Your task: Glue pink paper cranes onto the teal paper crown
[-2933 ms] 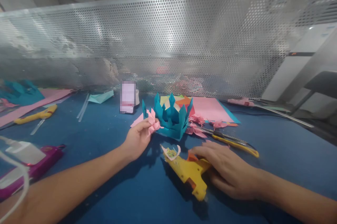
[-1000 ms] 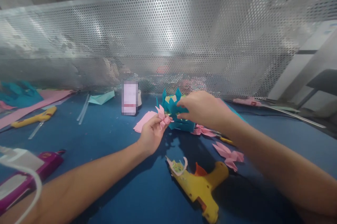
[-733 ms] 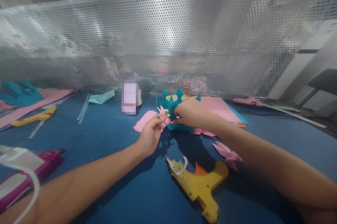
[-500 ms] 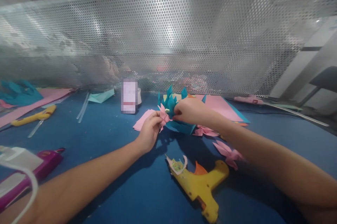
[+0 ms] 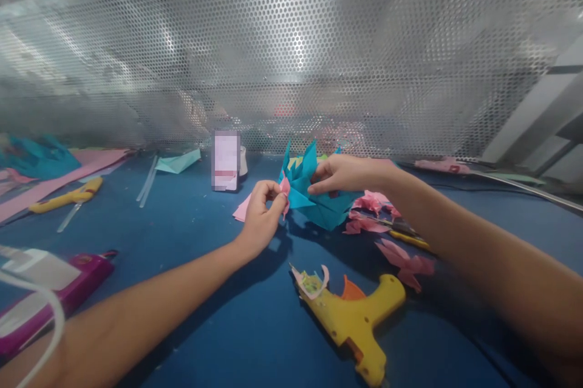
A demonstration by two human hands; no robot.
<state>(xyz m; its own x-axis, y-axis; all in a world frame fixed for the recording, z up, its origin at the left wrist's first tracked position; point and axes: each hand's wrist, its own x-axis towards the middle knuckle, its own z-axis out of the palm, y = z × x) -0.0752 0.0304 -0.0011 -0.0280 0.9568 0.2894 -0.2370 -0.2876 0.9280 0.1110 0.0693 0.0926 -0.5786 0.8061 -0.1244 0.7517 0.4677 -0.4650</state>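
My left hand (image 5: 265, 209) pinches a small pink folded-paper flower (image 5: 285, 184) between thumb and fingertips. Right beside it, my right hand (image 5: 334, 174) is closed on a spiky blue folded-paper piece (image 5: 325, 212), whose points stick up and out to the left. One blue point reaches the pink flower; whether the two are joined I cannot tell. Part of the blue paper is hidden behind my right hand. Below both hands a yellow glue gun (image 5: 346, 312) lies on its side on the blue table, its nozzle toward the upper left.
Several pink paper flowers (image 5: 407, 260) lie under my right forearm. A phone (image 5: 226, 160) stands upright behind pink paper (image 5: 241, 211). At left are a purple device (image 5: 86, 279), another yellow glue gun (image 5: 68, 197), clear glue sticks (image 5: 146, 184) and blue folded paper (image 5: 43, 157). A perforated metal screen (image 5: 291, 42) stands behind.
The blue paper piece has turned, so a point now meets the pink flower. My right hand has shifted slightly right. The whole view has moved a little.
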